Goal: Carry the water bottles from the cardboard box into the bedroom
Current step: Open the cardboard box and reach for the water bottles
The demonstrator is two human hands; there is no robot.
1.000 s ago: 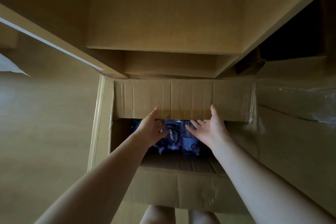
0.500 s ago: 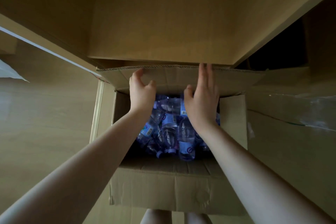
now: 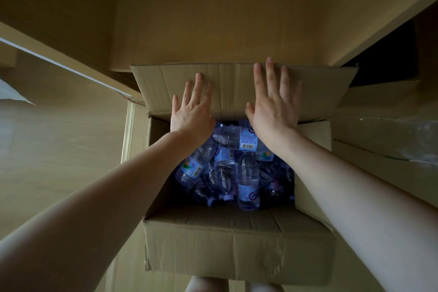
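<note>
With both palms flat against the creased, corrugated far flap (image 3: 237, 85) of the cardboard box (image 3: 237, 242), I've got my left hand (image 3: 193, 111) and right hand (image 3: 275, 102) spread wide, fingers straight, side by side but apart, gripping nothing. Down inside the box lies a jumbled heap of clear plastic water bottles (image 3: 237, 168), ribbed and glinting bluish, with pale labels, barcodes and small caps. Smooth wood-toned panels (image 3: 213, 12) rise behind the box, and crinkled clear plastic (image 3: 403, 140) lies to the right.
</note>
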